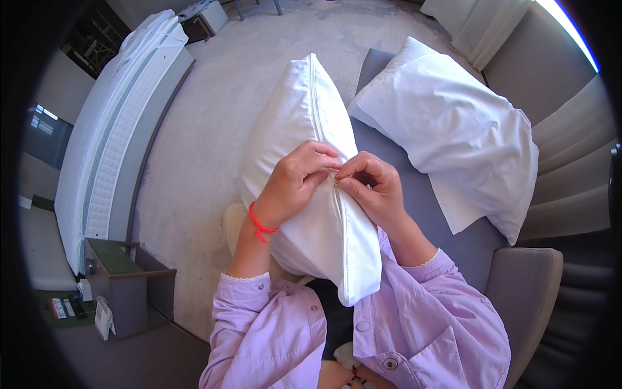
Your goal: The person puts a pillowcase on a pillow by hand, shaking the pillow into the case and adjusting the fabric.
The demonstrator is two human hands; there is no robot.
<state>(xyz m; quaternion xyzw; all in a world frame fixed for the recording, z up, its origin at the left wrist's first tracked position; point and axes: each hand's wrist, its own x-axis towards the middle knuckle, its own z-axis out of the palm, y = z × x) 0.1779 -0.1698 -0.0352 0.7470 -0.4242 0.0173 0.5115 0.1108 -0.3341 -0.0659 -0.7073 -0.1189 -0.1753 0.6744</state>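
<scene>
A plump white pillow [282,116] stands on edge across my lap, its long zipper [316,114] facing up. My left hand [301,172], wearing a red cord bracelet [261,226], holds the pillow beside the zipper with its fingertips on the seam. Thumb and forefinger of my right hand [374,182] pinch at the zipper, close by a small metal slider [335,184]. The fingertips partly hide what they grip. Both hands nearly meet at the seam.
On a grey sofa seat [388,146] to the right lies another white pillow [452,116]. A grey armrest [522,287] is near my right elbow. To the left are a mattress on a bed base [121,146], an open-fronted nightstand [129,287] and a white telephone [103,318].
</scene>
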